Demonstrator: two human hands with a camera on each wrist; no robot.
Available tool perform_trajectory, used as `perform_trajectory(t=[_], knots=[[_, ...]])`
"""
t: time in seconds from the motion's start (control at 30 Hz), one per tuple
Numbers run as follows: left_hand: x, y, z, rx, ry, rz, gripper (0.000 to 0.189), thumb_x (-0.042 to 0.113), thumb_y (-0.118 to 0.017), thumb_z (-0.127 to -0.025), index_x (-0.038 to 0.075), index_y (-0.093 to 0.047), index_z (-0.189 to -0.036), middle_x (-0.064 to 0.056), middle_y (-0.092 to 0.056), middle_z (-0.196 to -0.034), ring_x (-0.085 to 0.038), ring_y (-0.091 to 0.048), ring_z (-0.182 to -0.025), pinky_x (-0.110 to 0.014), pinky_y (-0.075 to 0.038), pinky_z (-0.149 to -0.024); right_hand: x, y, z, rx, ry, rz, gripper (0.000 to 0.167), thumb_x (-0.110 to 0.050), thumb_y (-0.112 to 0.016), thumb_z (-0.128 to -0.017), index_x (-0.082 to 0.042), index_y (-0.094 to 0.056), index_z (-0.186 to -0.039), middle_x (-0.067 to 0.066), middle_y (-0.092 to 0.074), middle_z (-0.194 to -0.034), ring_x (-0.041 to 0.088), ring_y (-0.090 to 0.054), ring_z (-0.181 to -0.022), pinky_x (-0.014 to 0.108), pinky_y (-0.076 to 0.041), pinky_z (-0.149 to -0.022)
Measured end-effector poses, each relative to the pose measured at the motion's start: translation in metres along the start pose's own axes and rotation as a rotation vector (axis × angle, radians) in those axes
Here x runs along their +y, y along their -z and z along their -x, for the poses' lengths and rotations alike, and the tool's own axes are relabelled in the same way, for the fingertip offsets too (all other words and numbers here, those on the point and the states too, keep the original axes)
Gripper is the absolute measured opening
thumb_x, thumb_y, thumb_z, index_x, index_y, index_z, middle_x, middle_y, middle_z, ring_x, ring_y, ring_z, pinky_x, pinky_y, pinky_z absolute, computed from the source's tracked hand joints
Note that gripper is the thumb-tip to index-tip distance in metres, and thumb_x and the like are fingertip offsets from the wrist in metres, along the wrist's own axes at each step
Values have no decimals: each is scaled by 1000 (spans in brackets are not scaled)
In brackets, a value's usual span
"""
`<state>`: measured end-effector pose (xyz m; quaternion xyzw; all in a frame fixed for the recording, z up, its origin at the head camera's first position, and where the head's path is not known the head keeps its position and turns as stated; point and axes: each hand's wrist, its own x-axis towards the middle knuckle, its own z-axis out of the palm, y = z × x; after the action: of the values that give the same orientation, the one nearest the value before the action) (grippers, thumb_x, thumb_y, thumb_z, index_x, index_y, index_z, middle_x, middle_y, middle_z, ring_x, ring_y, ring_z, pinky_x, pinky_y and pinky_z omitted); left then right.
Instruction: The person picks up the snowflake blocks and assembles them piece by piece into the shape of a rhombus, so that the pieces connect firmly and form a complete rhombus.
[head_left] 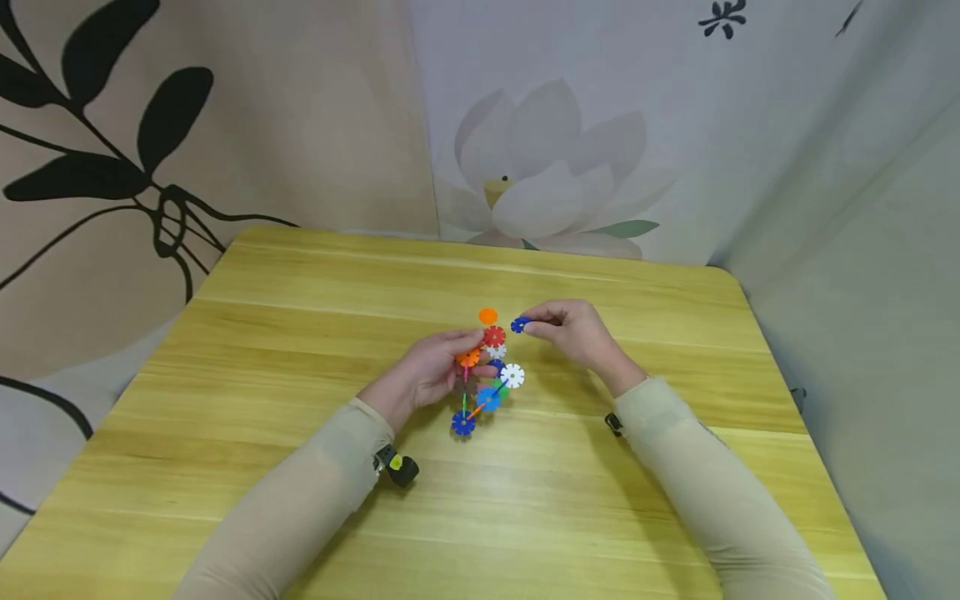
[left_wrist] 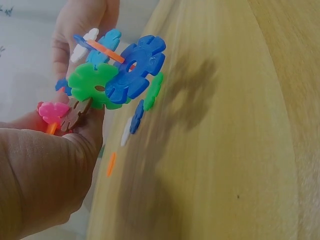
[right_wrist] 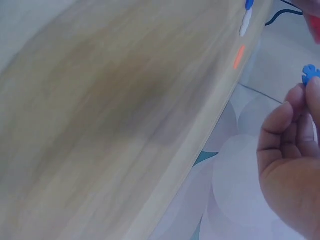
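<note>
My left hand (head_left: pixel 420 372) grips a joined structure of notched plastic snowflake discs, raised above the table. A red disc (head_left: pixel 494 336) and an orange disc (head_left: pixel 469 358) are by its thumb. Lower in the structure hang a light blue disc (head_left: pixel 488 400), a white disc (head_left: pixel 513 376) and a dark blue disc (left_wrist: pixel 157 47). The left wrist view also shows a green disc (left_wrist: pixel 82 82), a pink disc (left_wrist: pixel 52 112) and a brown disc (left_wrist: pixel 75 115) in it. Just right of the red disc, my right hand (head_left: pixel 573 329) pinches a single blue disc (right_wrist: pixel 308 73) between thumb and fingertips.
Loose discs lie in a row on the wooden table (head_left: pixel 300 333): an orange one (head_left: pixel 488 316) farthest back, then a white one (left_wrist: pixel 126 132), a blue one (left_wrist: pixel 136 117) and a green one (left_wrist: pixel 153 91). The structure partly covers this row in the head view. Patterned curtains (head_left: pixel 570 125) hang behind.
</note>
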<state>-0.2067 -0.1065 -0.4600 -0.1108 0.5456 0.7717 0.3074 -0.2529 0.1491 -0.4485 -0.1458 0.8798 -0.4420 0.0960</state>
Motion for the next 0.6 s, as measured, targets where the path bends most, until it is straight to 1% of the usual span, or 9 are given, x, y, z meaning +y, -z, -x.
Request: perform_trajectory(t=[0.1,0.17,0.27,0.4,0.5,0.6], knots=[[1,-2,0,-15,-2,4,45,31,-59,-112,8,-54,-150,-4,-70,-100,-17,-80,-82,-40,-69,-84,-3,0,2,-3,24,-16,18,-22,-77,-101,-14,-82,-116,6,-81,-111,29,-75,-98,31,-63,-80],[1,-2,0,-25,-3,9,43,31,-58,-112,8,-55,-149,-3,-70,-97,-16,-80,-80,-41,-69,-86,-5,0,3,-6,33,-22,18,-21,-76,-102,-13,-82,-116,7,-81,-111,31,-74,-97,28,-62,-78],[1,-2,-1,-44,-10,5,43,34,-55,-113,10,-58,-148,-1,-69,-91,-14,-79,-77,-42,-69,-87,-6,0,4,-5,39,-21,17,-20,-76,-102,-12,-82,-116,6,-81,-109,27,-73,-95,24,-61,-76],[0,-1,-2,-59,-10,-13,41,35,-58,-112,10,-63,-144,1,-68,-91,-12,-77,-78,-36,-69,-84,-4,-1,4,-6,36,-28,16,-19,-76,-102,-12,-82,-114,6,-80,-106,19,-69,-90,22,-60,-74],[-1,-2,-3,-55,-2,-25,38,32,-64,-109,9,-65,-139,1,-68,-94,-12,-77,-79,-33,-67,-80,-1,-1,5,-10,28,-37,14,-19,-76,-102,-12,-82,-113,6,-79,-104,18,-69,-89,23,-60,-74],[-1,-3,-4,-45,4,-30,37,31,-66,-108,9,-66,-137,0,-68,-95,-12,-76,-77,-32,-66,-77,0,0,6,-8,23,-38,13,-19,-76,-102,-13,-82,-112,5,-80,-105,20,-71,-90,27,-62,-77]])
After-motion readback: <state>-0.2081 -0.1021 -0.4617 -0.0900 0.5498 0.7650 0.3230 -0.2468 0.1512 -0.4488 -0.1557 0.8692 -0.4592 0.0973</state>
